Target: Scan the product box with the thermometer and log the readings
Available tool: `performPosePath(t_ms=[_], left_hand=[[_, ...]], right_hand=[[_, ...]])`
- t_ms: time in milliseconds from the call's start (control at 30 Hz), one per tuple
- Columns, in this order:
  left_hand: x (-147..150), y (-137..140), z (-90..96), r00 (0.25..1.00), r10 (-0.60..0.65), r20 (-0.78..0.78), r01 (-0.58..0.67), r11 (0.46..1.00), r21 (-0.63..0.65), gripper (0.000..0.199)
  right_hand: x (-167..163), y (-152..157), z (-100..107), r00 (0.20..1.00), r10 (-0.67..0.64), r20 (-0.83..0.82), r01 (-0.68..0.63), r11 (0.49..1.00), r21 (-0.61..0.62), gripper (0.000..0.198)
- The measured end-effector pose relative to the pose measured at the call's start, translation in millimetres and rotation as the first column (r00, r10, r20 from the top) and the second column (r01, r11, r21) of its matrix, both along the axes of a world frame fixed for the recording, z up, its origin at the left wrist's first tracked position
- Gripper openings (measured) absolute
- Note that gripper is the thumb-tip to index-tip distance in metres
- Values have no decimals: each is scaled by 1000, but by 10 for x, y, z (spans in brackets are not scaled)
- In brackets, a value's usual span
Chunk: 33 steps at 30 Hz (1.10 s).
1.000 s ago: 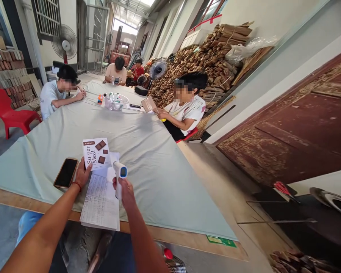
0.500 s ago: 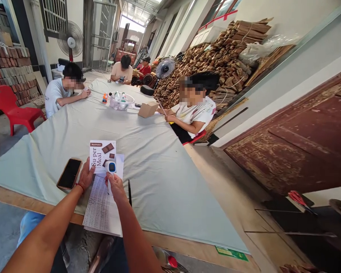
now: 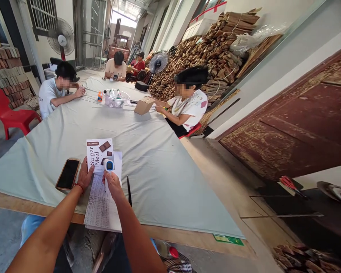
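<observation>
My left hand grips the lower left edge of a white box printed "Su-per Meal" with chocolate pieces on it. In my right hand is a white handheld infrared thermometer with a blue-rimmed screen, its head overlapping the box's lower right corner. Beneath both hands lie sheets of paper, covered with rows of writing and reaching over the table's front edge. A phone with a dark screen rests left of my left hand. To the right of the papers is a black pen.
A pale cloth covers the table. Farther back stand a clear plastic basin with bottles, a cardboard box and an orange item. Several people sit around the far part. A red chair is at left, stacked firewood behind.
The view has shifted slightly, moving the scene a little left. Both hands keep their holds on the box and the thermometer. The person at right has lowered their hands.
</observation>
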<state>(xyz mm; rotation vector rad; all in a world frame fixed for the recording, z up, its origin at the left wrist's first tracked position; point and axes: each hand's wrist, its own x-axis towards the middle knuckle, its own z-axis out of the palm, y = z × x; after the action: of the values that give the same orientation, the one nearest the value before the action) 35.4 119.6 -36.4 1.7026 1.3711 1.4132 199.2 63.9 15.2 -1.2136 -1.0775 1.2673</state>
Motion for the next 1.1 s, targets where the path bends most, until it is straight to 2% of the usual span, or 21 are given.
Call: performPosePath(t_ms=[200,300,500,633,800,900,967,1033,1100], left_hand=[[7,11,97,999,-32,28,31,999,23,69],[1,16,128,1000,-15,1,15,1000,16,67],[-9,59,171,998,21,-67,-20,1000,5,62],[-14,86,191,998,-21,-52,20,1000,-15,67],[-1,68,281,993,-60,-99,61,998,5,69],[24,36,354,986,-77,-150,84,996,35,66],[40,12,383,983,-87,-159,95,995,43,65],[52,-9,387,984,-87,-154,93,995,29,66],[59,-23,370,987,-88,-138,89,996,1,68]], right_hand=[[32,-108,187,988,-43,-149,40,999,-25,44],[152,-268,326,967,-135,-216,141,990,12,47],[600,-613,546,910,-354,-215,363,932,5,45],[813,-774,589,857,-464,-224,470,882,-26,38],[998,-862,517,840,-511,-184,524,852,24,41],[1194,-831,376,841,-541,-21,542,839,54,48],[1363,-789,243,803,-544,243,546,836,65,52],[1531,-752,98,670,-469,576,551,834,38,49],[1668,-733,-36,502,-323,802,529,848,10,46]])
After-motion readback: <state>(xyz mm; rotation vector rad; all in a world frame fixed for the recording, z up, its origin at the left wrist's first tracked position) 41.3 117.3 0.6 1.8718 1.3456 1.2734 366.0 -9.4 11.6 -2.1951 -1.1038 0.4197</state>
